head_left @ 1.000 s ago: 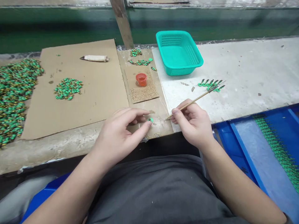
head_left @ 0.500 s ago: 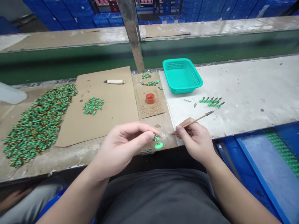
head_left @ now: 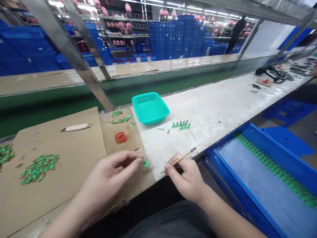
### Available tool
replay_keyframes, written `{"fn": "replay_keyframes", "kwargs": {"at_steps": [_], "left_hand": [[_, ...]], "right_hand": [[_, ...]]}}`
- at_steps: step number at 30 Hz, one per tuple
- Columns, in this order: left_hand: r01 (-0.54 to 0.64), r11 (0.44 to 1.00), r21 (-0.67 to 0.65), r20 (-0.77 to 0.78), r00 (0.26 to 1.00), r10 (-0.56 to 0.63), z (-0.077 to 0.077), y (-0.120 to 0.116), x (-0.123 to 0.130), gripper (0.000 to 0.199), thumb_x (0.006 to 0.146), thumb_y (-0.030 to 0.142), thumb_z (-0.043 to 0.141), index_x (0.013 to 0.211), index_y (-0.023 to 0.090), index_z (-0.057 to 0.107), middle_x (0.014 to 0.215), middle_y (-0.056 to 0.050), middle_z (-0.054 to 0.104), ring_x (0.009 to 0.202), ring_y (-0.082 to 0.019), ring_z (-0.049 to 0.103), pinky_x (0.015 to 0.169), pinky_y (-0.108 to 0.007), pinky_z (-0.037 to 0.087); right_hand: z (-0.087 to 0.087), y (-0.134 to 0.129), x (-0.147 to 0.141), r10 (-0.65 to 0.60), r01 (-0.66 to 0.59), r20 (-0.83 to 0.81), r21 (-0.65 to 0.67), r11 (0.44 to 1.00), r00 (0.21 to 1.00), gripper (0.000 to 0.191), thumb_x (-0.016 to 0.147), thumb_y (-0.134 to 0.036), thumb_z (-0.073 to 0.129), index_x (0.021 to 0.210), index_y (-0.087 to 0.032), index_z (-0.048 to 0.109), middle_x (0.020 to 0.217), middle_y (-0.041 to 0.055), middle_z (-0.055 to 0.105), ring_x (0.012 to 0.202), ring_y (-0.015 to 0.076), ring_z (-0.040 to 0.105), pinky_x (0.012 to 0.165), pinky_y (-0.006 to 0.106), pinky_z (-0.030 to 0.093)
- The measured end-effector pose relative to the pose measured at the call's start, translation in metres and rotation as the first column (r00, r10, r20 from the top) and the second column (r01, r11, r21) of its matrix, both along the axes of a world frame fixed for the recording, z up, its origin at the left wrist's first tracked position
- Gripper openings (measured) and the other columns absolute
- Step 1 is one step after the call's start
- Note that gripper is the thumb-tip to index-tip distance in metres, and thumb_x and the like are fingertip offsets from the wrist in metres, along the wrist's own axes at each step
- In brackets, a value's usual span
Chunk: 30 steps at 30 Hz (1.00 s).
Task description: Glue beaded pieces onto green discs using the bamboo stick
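Observation:
Between thumb and fingers, my left hand (head_left: 111,173) pinches a small green figure on a round green base (head_left: 146,163). My right hand (head_left: 185,175) holds a thin wooden brush (head_left: 179,160), its dark tip pointing up and to the right. Beyond my left hand, an orange cup (head_left: 120,137) sits on a textured card. Several small green figures (head_left: 181,125) stand on round bases on the white surface beyond my right hand. A loose heap of green pieces (head_left: 40,168) lies on the cardboard at the left.
A turquoise basket (head_left: 150,109) stands near the green ledge, beside slanting metal posts. A wrapped tool (head_left: 76,127) lies on the cardboard. At the lower right, a blue crate (head_left: 262,175) holds rows of green figures. A dark-clothed person (head_left: 235,35) is far back.
The view has swung right and up, so the table things appear further left and more of the crate shows. Both hands keep hold of the figure and the brush.

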<state>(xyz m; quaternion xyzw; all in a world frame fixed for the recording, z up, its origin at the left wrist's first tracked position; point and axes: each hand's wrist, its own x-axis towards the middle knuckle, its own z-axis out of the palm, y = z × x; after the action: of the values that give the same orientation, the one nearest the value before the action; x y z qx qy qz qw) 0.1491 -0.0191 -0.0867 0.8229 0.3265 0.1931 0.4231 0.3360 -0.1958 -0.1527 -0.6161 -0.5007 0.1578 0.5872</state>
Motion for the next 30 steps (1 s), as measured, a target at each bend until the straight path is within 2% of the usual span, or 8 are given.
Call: {"fn": "replay_keyframes", "kwargs": {"at_steps": [2,4,8,11,16,24,27,30], "left_hand": [[0.116,0.981,0.157,-0.023,0.993,-0.114,0.001,0.01,0.034,0.039,0.098,0.064,0.074,0.092,0.029,0.09,0.089,-0.004,0.088,0.079,-0.024,0.081,0.072,-0.031,0.064],[0.204,0.935,0.291,-0.045,0.979,-0.2,-0.001,0.017,0.073,0.034,0.1,0.056,0.069,0.093,0.029,0.089,0.095,-0.005,0.089,0.084,-0.024,0.08,0.078,-0.033,0.063],[0.213,0.898,0.385,-0.061,0.977,-0.205,-0.015,0.022,0.142,0.034,0.104,0.049,0.064,0.102,0.026,0.09,0.1,-0.008,0.086,0.092,-0.025,0.077,0.086,-0.037,0.058],[0.201,0.883,0.424,-0.082,0.98,-0.184,-0.025,0.02,0.169,0.033,0.107,0.045,0.062,0.106,0.025,0.089,0.099,-0.008,0.084,0.092,-0.026,0.076,0.083,-0.037,0.055],[0.181,0.864,0.469,-0.104,0.983,-0.149,-0.033,0.02,0.179,0.034,0.109,0.044,0.06,0.107,0.027,0.089,0.1,-0.008,0.083,0.099,-0.027,0.076,0.085,-0.037,0.056],[0.166,0.855,0.491,-0.096,0.986,-0.136,-0.04,0.015,0.186,0.034,0.108,0.044,0.061,0.107,0.028,0.09,0.102,-0.008,0.087,0.098,-0.028,0.078,0.084,-0.038,0.057],[0.119,0.864,0.489,-0.048,0.993,-0.11,-0.023,0.014,0.174,0.035,0.107,0.048,0.062,0.108,0.029,0.091,0.105,-0.008,0.089,0.101,-0.029,0.081,0.087,-0.039,0.06],[-0.042,0.864,0.501,0.053,0.998,0.018,0.016,0.023,0.138,0.038,0.109,0.055,0.062,0.109,0.029,0.089,0.11,-0.004,0.089,0.106,-0.028,0.081,0.091,-0.039,0.062]], "right_hand": [[-0.001,-0.016,0.006,-0.057,0.057,0.002,-0.003,0.998,0.998,0.021,0.111,-0.03,0.07,0.091,-0.024,0.074,0.083,0.0032,0.08,0.073,0.0204,0.08,0.072,0.031,0.063],[-0.003,-0.03,0.013,-0.099,0.099,-0.005,-0.014,0.995,0.995,0.022,0.111,-0.029,0.069,0.09,-0.024,0.074,0.083,0.0029,0.08,0.074,0.0208,0.08,0.073,0.031,0.063],[-0.004,-0.046,0.027,-0.164,0.163,-0.036,-0.025,0.986,0.986,0.021,0.111,-0.03,0.069,0.091,-0.025,0.073,0.082,0.0022,0.08,0.073,0.0203,0.08,0.072,0.031,0.063],[-0.003,-0.052,0.036,-0.181,0.179,-0.064,-0.035,0.983,0.981,0.021,0.112,-0.03,0.068,0.092,-0.025,0.074,0.082,0.0027,0.08,0.073,0.0198,0.079,0.071,0.03,0.063],[-0.006,-0.057,0.048,-0.203,0.198,-0.084,-0.056,0.979,0.976,0.023,0.112,-0.031,0.068,0.09,-0.025,0.073,0.079,0.0024,0.079,0.069,0.0196,0.077,0.068,0.03,0.063],[-0.006,-0.056,0.054,-0.202,0.198,-0.069,-0.063,0.978,0.977,0.023,0.112,-0.03,0.069,0.09,-0.025,0.072,0.079,0.0018,0.078,0.068,0.0191,0.076,0.068,0.03,0.062],[-0.005,-0.059,0.053,-0.176,0.17,-0.086,-0.072,0.983,0.981,0.021,0.115,-0.03,0.066,0.096,-0.025,0.074,0.088,0.0034,0.082,0.079,0.0206,0.081,0.076,0.031,0.065],[-0.003,-0.066,0.053,-0.166,0.159,-0.105,-0.08,0.984,0.98,0.02,0.118,-0.032,0.062,0.105,-0.026,0.076,0.101,0.0051,0.086,0.094,0.022,0.085,0.088,0.033,0.067]]}}
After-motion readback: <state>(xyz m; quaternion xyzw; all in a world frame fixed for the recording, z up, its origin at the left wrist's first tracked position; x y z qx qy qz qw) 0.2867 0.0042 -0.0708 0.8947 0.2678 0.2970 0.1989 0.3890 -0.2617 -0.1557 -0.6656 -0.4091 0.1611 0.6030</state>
